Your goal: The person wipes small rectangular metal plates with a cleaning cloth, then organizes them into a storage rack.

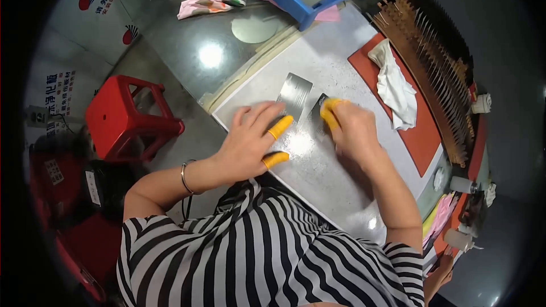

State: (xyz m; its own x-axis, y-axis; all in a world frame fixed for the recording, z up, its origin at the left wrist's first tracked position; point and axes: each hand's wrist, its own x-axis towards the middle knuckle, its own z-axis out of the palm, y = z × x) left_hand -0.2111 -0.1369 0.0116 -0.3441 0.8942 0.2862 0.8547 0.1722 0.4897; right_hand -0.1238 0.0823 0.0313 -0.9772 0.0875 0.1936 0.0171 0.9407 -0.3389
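Pale grey board (pixel 250 92) covered the worktop, with a red stool (pixel 116 119) standing on the floor to its left and a blue frame (pixel 307 18) beyond its far edge. On the right, a white cloth (pixel 393 88) lay across a red mat (pixel 422 156), beside a long brown rack (pixel 406 14) of comb-like pieces. A shiny metal plate (pixel 296 92) lay flat near the middle of the board. The left hand (pixel 243 146), yellow covers on its thumb and index finger, was spread beside the plate, its fingertips by the near left edge; whether they touched it was unclear. Just to the plate's right, the right hand (pixel 354 128) pinched the upper right edge of a dark flat piece (pixel 317 113) between yellow-covered fingertips, partly hiding it.
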